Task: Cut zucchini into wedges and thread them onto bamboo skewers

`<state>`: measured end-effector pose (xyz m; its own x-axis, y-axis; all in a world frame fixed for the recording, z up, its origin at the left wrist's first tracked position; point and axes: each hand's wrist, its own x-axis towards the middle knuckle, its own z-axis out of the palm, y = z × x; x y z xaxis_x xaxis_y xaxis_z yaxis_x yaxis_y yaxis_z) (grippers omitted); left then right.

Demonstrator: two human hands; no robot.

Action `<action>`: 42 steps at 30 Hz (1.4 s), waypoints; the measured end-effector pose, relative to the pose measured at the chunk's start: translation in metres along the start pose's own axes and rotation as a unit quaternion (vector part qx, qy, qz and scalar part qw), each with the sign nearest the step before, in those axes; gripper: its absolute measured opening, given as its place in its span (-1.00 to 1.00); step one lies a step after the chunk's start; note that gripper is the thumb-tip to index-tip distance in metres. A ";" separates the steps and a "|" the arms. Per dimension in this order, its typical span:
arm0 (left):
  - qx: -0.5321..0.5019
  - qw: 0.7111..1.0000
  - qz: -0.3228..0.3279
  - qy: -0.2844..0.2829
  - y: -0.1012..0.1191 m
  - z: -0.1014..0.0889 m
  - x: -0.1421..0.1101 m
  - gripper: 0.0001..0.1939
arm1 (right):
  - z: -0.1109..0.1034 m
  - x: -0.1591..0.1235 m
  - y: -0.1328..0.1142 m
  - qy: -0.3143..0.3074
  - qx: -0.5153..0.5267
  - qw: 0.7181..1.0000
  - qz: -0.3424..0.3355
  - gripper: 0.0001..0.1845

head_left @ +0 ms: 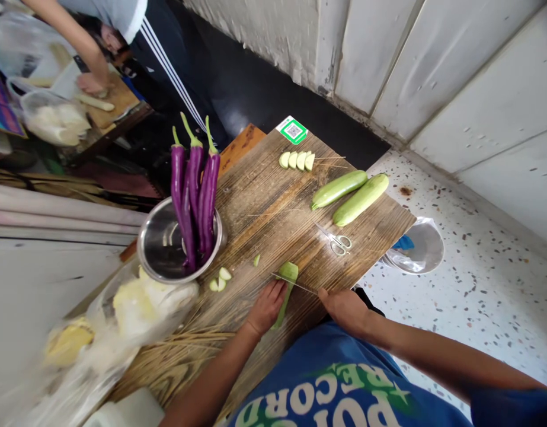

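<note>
My left hand (268, 304) is closed on a cut green zucchini (289, 271) lying lengthwise on the wooden table (266, 234). In my right hand (345, 309) is the handle of a knife (300, 286), its thin blade crossing the zucchini just beyond my left fingertips. Left of it lie a few cut zucchini pieces (220, 281) and a small sliver (256, 260). Farther back are zucchini slices on skewers (297, 161). Two whole zucchinis (361, 200) rest at the right, with open-bladed scissors (336, 241) nearer to me.
Several purple eggplants (195, 201) stand in a steel bowl (149, 252) at the left. Below it are plastic bags (137, 302) and loose thin sticks (184, 350). A lined bin (422, 249) stands off the right edge. Another person's hand (93, 83) works at a board, upper left.
</note>
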<state>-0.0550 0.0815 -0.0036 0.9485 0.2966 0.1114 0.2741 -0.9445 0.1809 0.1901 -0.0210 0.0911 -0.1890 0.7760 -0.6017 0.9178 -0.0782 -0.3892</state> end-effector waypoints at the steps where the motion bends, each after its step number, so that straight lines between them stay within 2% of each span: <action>1: 0.000 1.000 -0.003 0.000 0.001 0.000 0.000 -0.50 | -0.001 0.000 0.000 0.002 -0.002 1.000 0.001 -0.80; 9: -0.021 1.000 0.000 -0.002 -0.001 0.004 -0.002 -0.50 | -0.008 -0.009 -0.007 0.006 -0.005 1.000 0.000 -0.78; 16: -0.019 1.000 0.000 -0.002 -0.003 0.012 -0.008 -0.59 | 0.003 -0.010 -0.015 0.016 0.005 1.000 0.009 -0.79; 25: -0.016 1.000 0.007 0.005 -0.001 0.002 0.000 -0.59 | 0.004 -0.009 -0.010 -0.005 0.017 1.000 0.007 -0.79; 33: -0.028 1.000 0.001 -0.005 0.000 0.001 0.000 -0.51 | 0.011 0.007 -0.007 -0.042 0.005 0.999 0.032 -0.75; 39: -0.038 0.999 -0.005 -0.030 0.000 -0.001 -0.005 -0.50 | 0.006 0.004 -0.004 -0.030 0.009 0.999 0.014 -0.76; 42: -0.027 0.999 -0.009 -0.015 0.003 0.000 -0.007 -0.51 | 0.004 -0.001 -0.006 -0.018 0.011 1.000 0.006 -0.76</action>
<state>-0.0607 0.0766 -0.0043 0.9479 0.3088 0.0786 0.2833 -0.9296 0.2359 0.1830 -0.0237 0.0911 -0.1912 0.7522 -0.6306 0.9122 -0.1011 -0.3972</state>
